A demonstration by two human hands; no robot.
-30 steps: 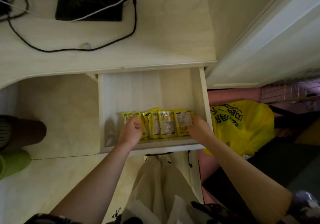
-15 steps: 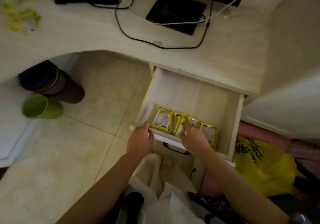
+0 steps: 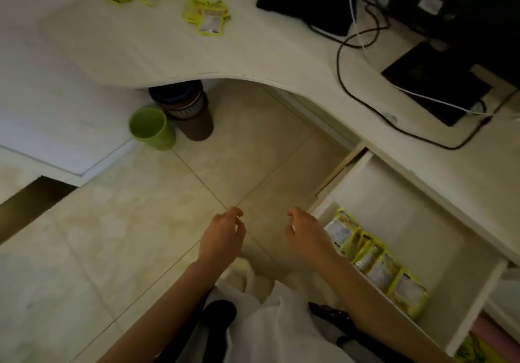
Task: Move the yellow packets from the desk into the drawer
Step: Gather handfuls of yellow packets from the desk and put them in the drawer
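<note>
Your drawer [image 3: 439, 239] holds upright packets [image 3: 377, 267] rowed along its front; your left hand [image 3: 223, 236] and right hand [image 3: 305, 236] hang loosely curled, empty

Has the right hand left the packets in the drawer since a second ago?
Yes. The right hand has pulled back over the drawer front edge, off the packets.

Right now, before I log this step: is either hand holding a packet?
Left hand: open, fingers loosely curled, holding nothing.
Right hand: open, fingers loosely curled, holding nothing.
</note>
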